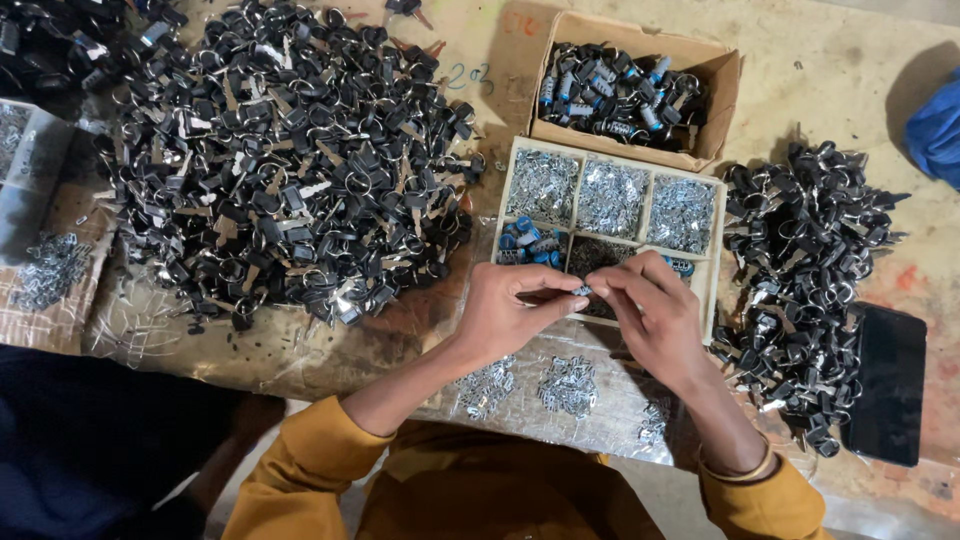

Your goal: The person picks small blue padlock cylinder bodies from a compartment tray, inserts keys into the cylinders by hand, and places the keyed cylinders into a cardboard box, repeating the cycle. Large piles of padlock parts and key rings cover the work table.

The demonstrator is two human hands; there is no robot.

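You've got a massive heap of black-headed keys (285, 165) up on the left and a smaller pile (805, 275) on the right. A cardboard box (722, 95) of lock cylinders sits up top, with a dark phone (888, 385) lying flat just right of the smaller pile and blue cloth (938, 130) at the right edge.

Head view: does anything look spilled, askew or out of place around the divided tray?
Nothing stands out. The divided tray sits square, its small metal parts and blue pieces each inside a compartment. Both hands, left and right, pinch one small part above it. The key piles are loose but on the table.
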